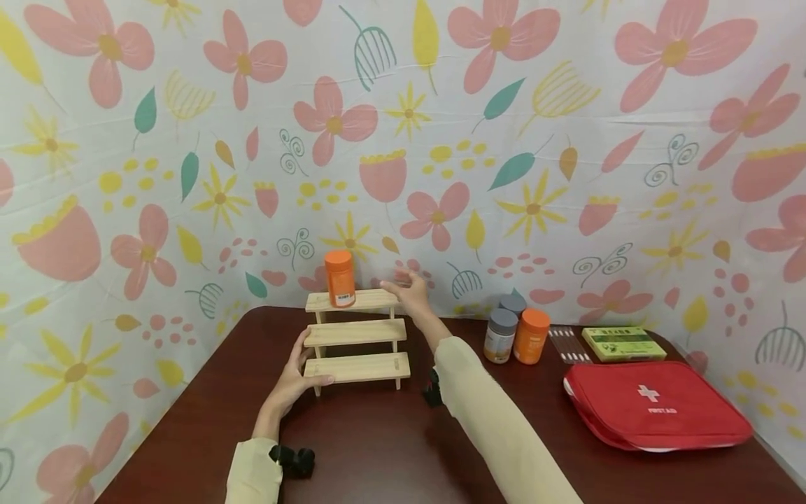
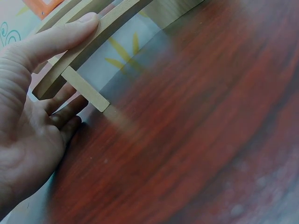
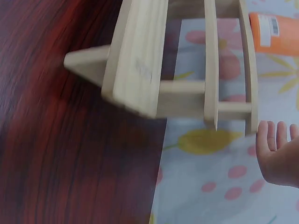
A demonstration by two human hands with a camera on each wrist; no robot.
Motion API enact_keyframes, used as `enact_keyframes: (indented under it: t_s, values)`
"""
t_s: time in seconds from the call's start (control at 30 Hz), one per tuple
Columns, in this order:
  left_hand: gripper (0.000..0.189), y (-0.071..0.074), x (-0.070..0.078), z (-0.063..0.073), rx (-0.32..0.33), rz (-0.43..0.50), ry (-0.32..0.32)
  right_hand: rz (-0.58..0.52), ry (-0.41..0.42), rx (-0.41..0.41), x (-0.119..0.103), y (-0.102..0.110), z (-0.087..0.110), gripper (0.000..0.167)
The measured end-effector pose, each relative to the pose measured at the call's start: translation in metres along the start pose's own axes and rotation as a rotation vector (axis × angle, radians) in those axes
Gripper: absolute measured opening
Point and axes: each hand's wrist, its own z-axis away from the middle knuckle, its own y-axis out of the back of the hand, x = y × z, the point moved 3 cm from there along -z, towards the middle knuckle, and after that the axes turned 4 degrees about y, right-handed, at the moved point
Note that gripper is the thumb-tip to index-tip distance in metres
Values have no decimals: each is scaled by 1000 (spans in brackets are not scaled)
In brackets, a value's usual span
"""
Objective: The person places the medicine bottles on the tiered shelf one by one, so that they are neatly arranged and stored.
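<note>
A three-step wooden display rack [image 1: 362,369] stands on the table toward the back. My left hand [image 1: 291,380] grips its left end, with the thumb [image 2: 65,36] lying over the lowest step and the other fingers below and behind. On the top step, left of its middle, an orange bottle [image 1: 341,285] with an orange lid stands upright. At the right end of that top step is my right hand [image 1: 412,297], fingers extended and holding nothing. In the right wrist view, its fingertips [image 3: 262,127] are right at the step's end.
Right of the rack, a second orange bottle [image 1: 532,337] and two grey-lidded bottles [image 1: 500,337] stand close together. Further right lie a pack of cotton swabs [image 1: 569,345], a green-yellow box [image 1: 623,344] and a red first aid pouch [image 1: 658,406]. A floral cloth [image 1: 403,140] hangs behind the table.
</note>
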Motion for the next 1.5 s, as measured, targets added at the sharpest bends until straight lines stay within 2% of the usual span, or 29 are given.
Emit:
enact_keyframes:
  t_s: [0.13, 0.33, 0.57, 0.83, 1.03, 1.13, 1.23, 1.5]
  values:
    - [111, -1, 1, 0, -1, -3, 7, 10, 11, 30, 2, 16, -2, 52]
    - [112, -1, -1, 0, 3, -6, 20, 26, 16, 24, -3, 36, 0, 52]
    - [111, 0, -2, -2, -4, -3, 5, 12, 38, -2, -11, 65, 5, 50]
    - [111, 2, -1, -2, -14, 5, -14, -9, 12, 5, -12, 102, 16, 52]
    - [111, 3, 0, -2, -18, -2, -16, 22, -2, 25, -11, 127, 21, 56]
    - [111, 4, 0, -2, -19, -5, -19, 23, 12, 27, -9, 138, 22, 59]
    - [112, 4, -1, -4, -24, -6, -18, 67, 24, 36, -9, 151, 23, 60]
    - [112, 2, -2, -5, 1, 7, -1, 110, 48, 77, -13, 181, 27, 58]
